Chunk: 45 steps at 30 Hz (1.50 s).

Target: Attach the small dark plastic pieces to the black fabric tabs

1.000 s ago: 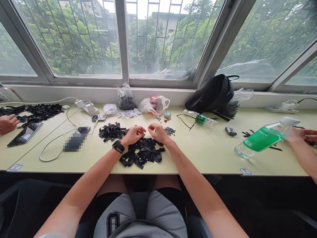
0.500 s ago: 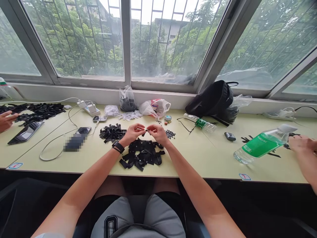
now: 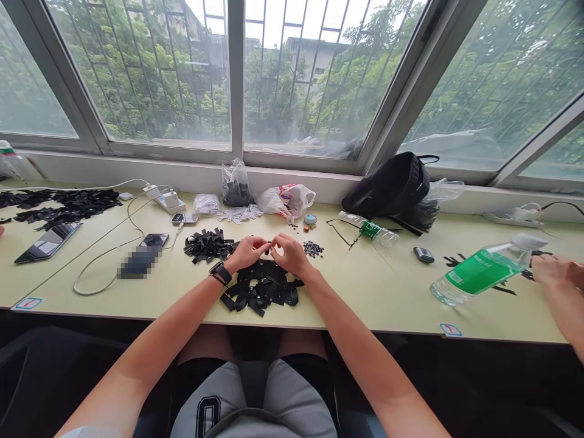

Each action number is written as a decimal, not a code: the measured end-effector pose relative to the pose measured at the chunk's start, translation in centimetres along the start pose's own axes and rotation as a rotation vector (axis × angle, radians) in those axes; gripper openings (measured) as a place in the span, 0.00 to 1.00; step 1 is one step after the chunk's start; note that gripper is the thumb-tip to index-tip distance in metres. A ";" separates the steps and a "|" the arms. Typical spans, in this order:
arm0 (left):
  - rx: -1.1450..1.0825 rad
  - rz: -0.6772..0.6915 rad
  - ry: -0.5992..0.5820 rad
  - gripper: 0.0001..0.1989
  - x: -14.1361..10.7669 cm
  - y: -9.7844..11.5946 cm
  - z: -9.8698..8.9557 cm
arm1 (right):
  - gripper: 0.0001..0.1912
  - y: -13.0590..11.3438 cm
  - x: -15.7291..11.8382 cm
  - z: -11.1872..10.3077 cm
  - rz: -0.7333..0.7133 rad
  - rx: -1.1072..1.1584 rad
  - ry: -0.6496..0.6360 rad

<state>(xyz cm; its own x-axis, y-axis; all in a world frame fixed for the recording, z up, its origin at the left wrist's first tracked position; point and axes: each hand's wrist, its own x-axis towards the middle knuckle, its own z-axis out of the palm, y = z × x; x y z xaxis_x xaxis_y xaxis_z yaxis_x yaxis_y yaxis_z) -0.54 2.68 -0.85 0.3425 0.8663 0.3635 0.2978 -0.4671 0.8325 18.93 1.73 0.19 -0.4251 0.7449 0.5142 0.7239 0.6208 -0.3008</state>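
Observation:
My left hand (image 3: pixel 247 253), with a dark watch on its wrist, and my right hand (image 3: pixel 292 255) meet above the table. Their thumbs and fingertips pinch a small black strip (image 3: pixel 269 249) between them; most of it is hidden by the fingers. Just below lies a loose pile of black strips (image 3: pixel 260 292), some with tiny shiny dots on them. Another heap of black strips (image 3: pixel 207 245) is left of my left hand. To the right of my right hand is a cluster of small dark round pieces (image 3: pixel 312 249).
Behind the hands stand a clear bag (image 3: pixel 236 185) and a white plastic bag (image 3: pixel 287 201). Phones and cables lie left. Glasses (image 3: pixel 349 234), a lying bottle (image 3: pixel 369 228), a black backpack (image 3: pixel 387 185) and a green-labelled bottle (image 3: pixel 486 267) are right. A co-worker's hands (image 3: pixel 556 271) work beyond it.
My hands have come slightly lower and nearer to me, with fingertips closer together on the strip. At the far left, another person's hand has mostly left the view.

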 end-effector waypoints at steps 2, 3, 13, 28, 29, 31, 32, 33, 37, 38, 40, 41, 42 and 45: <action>0.023 0.010 -0.005 0.20 -0.1 0.0 0.2 | 0.04 0.0 -0.1 0.2 -0.017 -0.052 -0.050; 0.038 0.015 -0.009 0.19 -0.2 -0.1 0.2 | 0.04 0.0 -0.1 0.3 -0.025 -0.082 -0.065; 0.264 0.059 -0.020 0.13 -0.6 0.5 0.0 | 0.08 -1.0 0.1 0.7 -0.056 -0.285 -0.231; 0.177 0.020 -0.029 0.13 -0.3 -0.2 0.2 | 0.12 -1.0 0.0 0.9 -0.014 -0.297 -0.218; 0.173 0.015 -0.002 0.13 -0.2 -0.2 0.2 | 0.13 -0.9 0.0 1.0 -0.004 -0.259 -0.197; 0.159 0.013 0.054 0.15 0.0 -0.3 0.2 | 0.14 -0.5 0.1 1.1 0.021 -0.159 -0.138; 0.148 0.011 0.082 0.16 0.1 -0.4 0.2 | 0.15 -0.3 0.2 1.2 0.030 -0.100 -0.101; 0.131 0.007 0.108 0.18 0.2 -0.4 0.1 | 0.15 -0.1 0.3 1.2 0.037 -0.040 -0.061; 0.022 -0.031 0.151 0.24 0.4 -0.3 -0.1 | 0.11 0.2 0.6 1.4 0.022 0.188 0.029; -0.005 -0.041 0.150 0.25 0.4 -0.2 -0.1 | 0.10 0.2 0.6 1.5 0.012 0.235 0.035; -0.045 -0.057 0.145 0.27 0.3 0.0 -0.1 | 0.08 0.1 0.6 1.6 -0.007 0.302 0.049; -0.057 -0.061 0.142 0.27 0.3 0.1 -0.1 | 0.08 0.1 0.5 1.6 -0.012 0.318 0.060; -0.068 -0.063 0.137 0.28 0.2 0.2 -0.2 | 0.08 0.0 0.5 1.6 -0.016 0.324 0.071; -0.086 -0.068 0.116 0.28 0.1 0.5 -0.2 | 0.08 -0.1 0.4 1.4 -0.026 0.300 0.080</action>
<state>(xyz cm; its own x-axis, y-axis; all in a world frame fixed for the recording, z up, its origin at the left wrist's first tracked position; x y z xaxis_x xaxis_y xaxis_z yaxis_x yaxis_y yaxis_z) -0.49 2.59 -0.30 0.2178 0.9124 0.3465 0.2374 -0.3939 0.8880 17.96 2.30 -0.69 -0.3885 0.7133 0.5833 0.5152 0.6930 -0.5043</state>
